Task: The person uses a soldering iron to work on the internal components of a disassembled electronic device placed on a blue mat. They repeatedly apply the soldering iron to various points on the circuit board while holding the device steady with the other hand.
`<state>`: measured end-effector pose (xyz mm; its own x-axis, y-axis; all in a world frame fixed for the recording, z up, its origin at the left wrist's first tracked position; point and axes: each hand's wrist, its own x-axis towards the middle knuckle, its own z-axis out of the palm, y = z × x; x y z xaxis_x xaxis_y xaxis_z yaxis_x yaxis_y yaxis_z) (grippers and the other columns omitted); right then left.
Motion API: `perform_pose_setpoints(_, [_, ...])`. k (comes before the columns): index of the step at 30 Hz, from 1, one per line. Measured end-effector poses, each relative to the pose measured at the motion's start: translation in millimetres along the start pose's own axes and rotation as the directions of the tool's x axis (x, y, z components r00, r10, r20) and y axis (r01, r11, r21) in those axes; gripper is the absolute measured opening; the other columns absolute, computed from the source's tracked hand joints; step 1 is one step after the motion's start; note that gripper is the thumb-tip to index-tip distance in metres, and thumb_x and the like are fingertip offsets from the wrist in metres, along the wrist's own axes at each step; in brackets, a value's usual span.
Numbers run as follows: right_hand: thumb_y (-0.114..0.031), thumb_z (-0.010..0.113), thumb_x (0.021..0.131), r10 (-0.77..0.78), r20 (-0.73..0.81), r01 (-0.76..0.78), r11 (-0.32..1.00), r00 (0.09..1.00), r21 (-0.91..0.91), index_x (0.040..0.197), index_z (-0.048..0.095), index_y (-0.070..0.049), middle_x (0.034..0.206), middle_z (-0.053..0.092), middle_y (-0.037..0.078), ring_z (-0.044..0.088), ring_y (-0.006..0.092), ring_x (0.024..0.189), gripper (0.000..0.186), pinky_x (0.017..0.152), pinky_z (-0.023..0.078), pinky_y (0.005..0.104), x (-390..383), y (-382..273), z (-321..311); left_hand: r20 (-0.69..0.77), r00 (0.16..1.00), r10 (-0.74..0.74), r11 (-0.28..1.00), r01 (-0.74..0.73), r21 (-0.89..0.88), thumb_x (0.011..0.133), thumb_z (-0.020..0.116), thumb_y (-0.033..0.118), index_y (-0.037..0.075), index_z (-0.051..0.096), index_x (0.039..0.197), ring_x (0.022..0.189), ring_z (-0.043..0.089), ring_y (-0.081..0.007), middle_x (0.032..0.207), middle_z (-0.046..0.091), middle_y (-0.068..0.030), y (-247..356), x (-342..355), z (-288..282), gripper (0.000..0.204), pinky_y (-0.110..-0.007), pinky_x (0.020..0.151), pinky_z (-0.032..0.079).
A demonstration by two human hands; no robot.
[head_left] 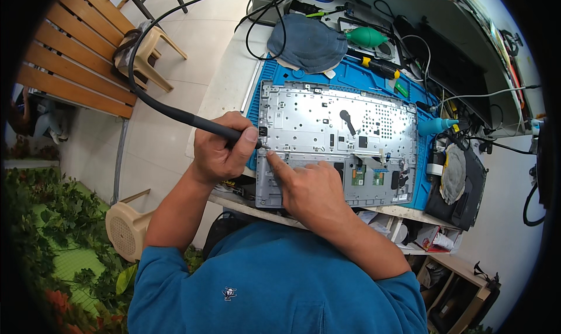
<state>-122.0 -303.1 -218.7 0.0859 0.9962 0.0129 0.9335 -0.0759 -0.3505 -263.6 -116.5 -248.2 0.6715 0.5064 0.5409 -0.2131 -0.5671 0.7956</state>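
My left hand (221,153) is closed around a black soldering iron (201,122), whose thick cable loops up and away to the far left. The iron's tip meets the left edge of a silver laptop top case (315,115), which lies with its metal inner side up. My right hand (312,188) rests on the near part of the case, its index finger stretched out to a spot right by the tip. The other right fingers are partly hidden under the hand; nothing shows in them. A blue work mat (257,103) lies beneath the case.
Behind the case are a grey cloth pad (307,42), a green rubber bulb (367,36) and a yellow-black screwdriver (380,67). A teal bottle (437,126) and another grey pad (453,173) are at the right. A plastic stool (125,232) stands left of the bench.
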Motion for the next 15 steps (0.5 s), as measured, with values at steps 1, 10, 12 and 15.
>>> perform_pose_setpoints(1, [-0.009, 0.066, 0.087, 0.001, 0.001, -0.001, 1.0, 1.0, 0.0, 0.152, 0.066, -0.004, 0.07, 0.072, 0.011, 0.071, 0.0301, 0.063, 0.065, 0.065, 0.049, 0.0458, -0.1, 0.3, 0.8, 0.002, 1.0, 0.007, 1.0, -0.007, -0.004, 0.105, 0.064, 0.002, 0.0, 0.064, 0.096, 0.067, 0.057, -0.0132, 0.08, 0.065, -0.0073, 0.6, 0.8, 0.1, 0.009, -0.03, 0.062, 0.047])
perform_pose_setpoints(10, [-0.007, 0.065, 0.087, 0.041, 0.045, -0.044, 0.997, 0.998, 0.068, 0.155, 0.064, -0.008, 0.071, 0.073, 0.014, 0.073, 0.0329, 0.062, 0.067, 0.058, 0.056, 0.0482, -0.9, 1.0, -1.3, 0.003, 1.0, 0.013, 1.0, -0.014, 0.023, 0.105, 0.064, 0.002, 0.0, 0.063, 0.095, 0.065, 0.055, -0.0132, 0.077, 0.064, -0.007, -0.2, 1.8, 2.3, 0.01, -0.03, 0.06, 0.045])
perform_pose_setpoints(12, [-0.007, 0.064, 0.088, 0.05, 0.06, -0.055, 0.996, 0.997, 0.074, 0.155, 0.064, -0.008, 0.071, 0.073, 0.014, 0.073, 0.0331, 0.061, 0.067, 0.058, 0.056, 0.0484, -0.5, 0.3, -4.0, 0.002, 1.0, 0.016, 1.0, -0.016, 0.017, 0.105, 0.064, 0.002, 0.0, 0.063, 0.095, 0.065, 0.055, -0.0132, 0.077, 0.064, -0.007, -1.3, 1.6, 2.3, 0.01, -0.03, 0.06, 0.045])
perform_pose_setpoints(15, [-0.006, 0.064, 0.088, 0.05, 0.064, -0.055, 0.995, 0.997, 0.084, 0.155, 0.064, -0.008, 0.071, 0.072, 0.015, 0.073, 0.0333, 0.061, 0.067, 0.057, 0.055, 0.0486, -0.5, 1.3, -4.1, 0.012, 1.0, 0.018, 1.0, -0.018, 0.021, 0.105, 0.064, 0.002, 0.0, 0.063, 0.095, 0.065, 0.055, -0.0131, 0.078, 0.064, -0.007, -1.0, 2.6, 2.1, 0.01, -0.03, 0.06, 0.044])
